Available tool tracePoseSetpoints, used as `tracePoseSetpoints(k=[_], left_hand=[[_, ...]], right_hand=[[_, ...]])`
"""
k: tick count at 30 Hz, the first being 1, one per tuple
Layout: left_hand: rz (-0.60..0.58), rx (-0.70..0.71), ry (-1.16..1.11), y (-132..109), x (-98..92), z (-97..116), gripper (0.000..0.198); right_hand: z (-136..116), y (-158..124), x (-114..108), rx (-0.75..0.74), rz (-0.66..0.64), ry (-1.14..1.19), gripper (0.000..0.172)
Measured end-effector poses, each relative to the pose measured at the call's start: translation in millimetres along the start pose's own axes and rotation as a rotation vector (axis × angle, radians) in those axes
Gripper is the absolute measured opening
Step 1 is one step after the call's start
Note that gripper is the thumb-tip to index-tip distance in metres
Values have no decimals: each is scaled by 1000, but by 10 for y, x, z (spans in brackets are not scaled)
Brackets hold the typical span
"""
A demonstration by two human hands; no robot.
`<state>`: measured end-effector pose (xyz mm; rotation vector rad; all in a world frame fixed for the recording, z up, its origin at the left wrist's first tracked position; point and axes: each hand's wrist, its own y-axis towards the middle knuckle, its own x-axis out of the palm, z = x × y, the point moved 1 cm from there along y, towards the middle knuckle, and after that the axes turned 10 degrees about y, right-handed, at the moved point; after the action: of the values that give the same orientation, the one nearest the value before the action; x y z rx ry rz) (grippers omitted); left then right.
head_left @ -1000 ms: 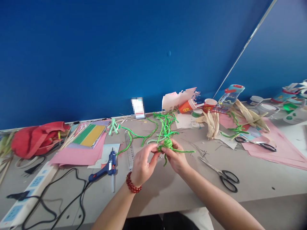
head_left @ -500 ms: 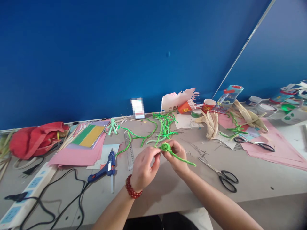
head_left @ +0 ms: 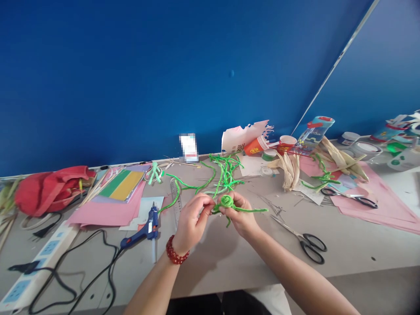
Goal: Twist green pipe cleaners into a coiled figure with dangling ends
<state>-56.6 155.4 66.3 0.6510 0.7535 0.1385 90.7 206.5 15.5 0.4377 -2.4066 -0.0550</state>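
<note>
Left hand (head_left: 192, 223): pinched narrow on the green pipe cleaner coil (head_left: 226, 201), at its edge.
Right hand (head_left: 241, 216): holding same coil from under, seemingly so it stays firm.

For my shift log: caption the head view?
Left hand and right hand hold a green pipe-cleaner coil over a craft table.

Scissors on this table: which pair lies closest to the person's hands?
The black-handled scissors lying directly on the tabletop, to the right of the right hand; the other pair lies farther away, on pink paper.
</note>
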Motion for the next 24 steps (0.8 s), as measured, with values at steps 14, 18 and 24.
tracePoseSetpoints(k=[14,18,24], left_hand=[[114,33,104,-116,194,0,15],[150,121,290,-140,220,7,21],[219,252,469,-122,229,11,28]], right_hand=[[-32,10,63,191,160,211,25],[-22,13,62,184,185,231,25],[-23,10,64,178,174,268,24]])
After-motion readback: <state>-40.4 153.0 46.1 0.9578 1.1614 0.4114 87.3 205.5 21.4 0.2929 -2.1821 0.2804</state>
